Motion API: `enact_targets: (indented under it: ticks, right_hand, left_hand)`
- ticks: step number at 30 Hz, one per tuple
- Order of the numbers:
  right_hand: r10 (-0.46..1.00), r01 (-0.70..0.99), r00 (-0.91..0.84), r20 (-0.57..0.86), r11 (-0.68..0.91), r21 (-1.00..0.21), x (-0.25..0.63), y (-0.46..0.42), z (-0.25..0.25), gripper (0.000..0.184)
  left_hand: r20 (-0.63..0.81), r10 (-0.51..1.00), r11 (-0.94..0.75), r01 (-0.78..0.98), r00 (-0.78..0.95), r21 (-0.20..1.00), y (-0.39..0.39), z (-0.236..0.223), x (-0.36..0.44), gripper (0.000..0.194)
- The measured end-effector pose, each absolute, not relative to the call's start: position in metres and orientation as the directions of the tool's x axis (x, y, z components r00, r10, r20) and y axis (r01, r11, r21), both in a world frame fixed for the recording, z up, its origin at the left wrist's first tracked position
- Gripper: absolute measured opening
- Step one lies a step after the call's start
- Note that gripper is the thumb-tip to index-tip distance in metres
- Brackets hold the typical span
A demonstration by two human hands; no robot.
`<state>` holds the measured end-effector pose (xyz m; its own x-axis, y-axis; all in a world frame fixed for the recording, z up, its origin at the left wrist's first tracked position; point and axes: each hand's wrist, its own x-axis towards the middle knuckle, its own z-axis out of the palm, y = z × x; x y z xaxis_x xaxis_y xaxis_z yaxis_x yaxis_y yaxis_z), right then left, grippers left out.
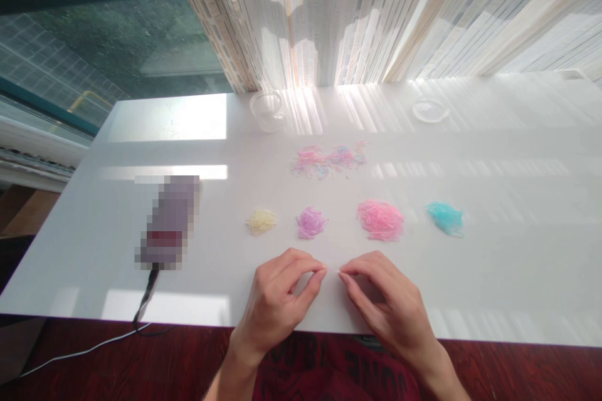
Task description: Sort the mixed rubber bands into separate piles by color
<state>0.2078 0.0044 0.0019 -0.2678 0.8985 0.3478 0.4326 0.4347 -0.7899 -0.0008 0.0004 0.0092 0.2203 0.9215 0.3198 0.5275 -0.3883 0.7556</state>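
Note:
My left hand (285, 291) is closed in a pinch, thumb against forefinger, just above the near part of the white table; anything between its fingertips is too small to make out. My right hand (390, 297) pinches too, and a thin pale strand (337, 271) pokes from its fingertips toward the left hand. Beyond the hands lie separate piles of short thin strands: a yellow pile (261, 221), a purple pile (311, 222), a pink pile (380, 220) and a turquoise pile (446, 218). Farther back spreads a loose mixed-colour heap of strands (327, 160).
A clear round container (267, 111) stands at the table's far edge, with a clear round lid (431, 109) to its right. On the left lies a pixelated dark device (169, 219) with a black cable (147, 294). Curtains (329, 19) hang behind the white table (508, 276).

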Motion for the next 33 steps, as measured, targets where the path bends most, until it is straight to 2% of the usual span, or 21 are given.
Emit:
enact_targets:
  ticks: [10, 19, 33]
  right_hand:
    - [0.902, 0.436, -0.243, 0.357, 0.43, -0.79, 0.208, 0.004, 0.003, 0.012]
    - [0.913, 0.452, -0.221, 0.343, 0.407, -0.794, 0.208, 0.004, 0.005, 0.015]
    - [0.915, 0.438, -0.236, 0.328, 0.401, -0.804, 0.209, 0.003, 0.004, 0.015]
  left_hand:
    - [0.332, 0.918, -0.396, 0.535, 0.215, 0.746, 0.001, 0.01, 0.001, 0.009]
    - [0.419, 0.908, -0.296, 0.706, 0.0, 0.643, 0.017, 0.012, -0.01, 0.008]
    - [0.383, 0.924, -0.25, 0.748, -0.006, 0.615, 0.021, 0.007, -0.012, 0.011]
